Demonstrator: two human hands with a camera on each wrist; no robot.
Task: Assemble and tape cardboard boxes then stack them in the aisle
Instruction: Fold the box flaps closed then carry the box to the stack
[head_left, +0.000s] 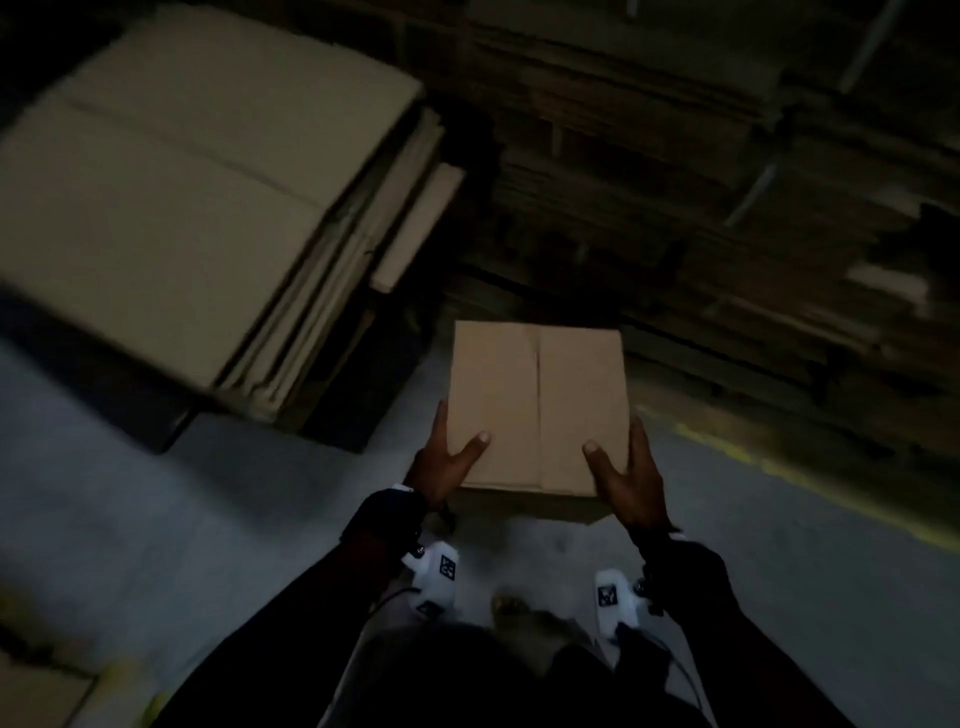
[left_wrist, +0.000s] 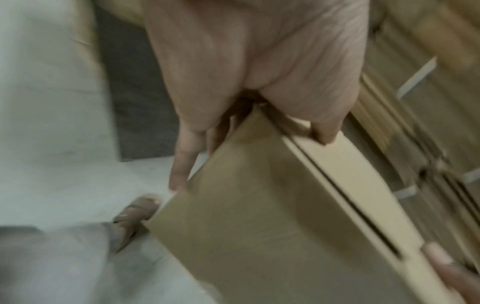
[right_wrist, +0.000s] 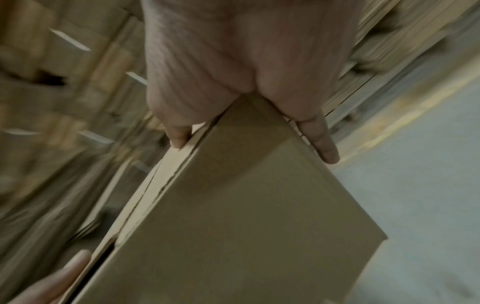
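Note:
A closed brown cardboard box (head_left: 537, 405), its top flaps meeting in a centre seam, hangs above the floor in front of me. My left hand (head_left: 445, 458) grips its near left corner, thumb on top and fingers down the side. My right hand (head_left: 626, 467) grips the near right corner the same way. The left wrist view shows the left hand (left_wrist: 246, 61) clamped over the box (left_wrist: 259, 226) edge. In the right wrist view, the right hand (right_wrist: 246, 51) does likewise on the box (right_wrist: 233, 226). I see no tape.
A tall stack of flat cardboard sheets (head_left: 182, 208) stands at the left. Dark bundles of flattened cardboard (head_left: 727, 182) fill the back and right. A yellow floor line (head_left: 779, 467) runs along the right. Grey concrete floor (head_left: 156, 519) lies below. My sandalled foot (left_wrist: 135, 211) is beneath the box.

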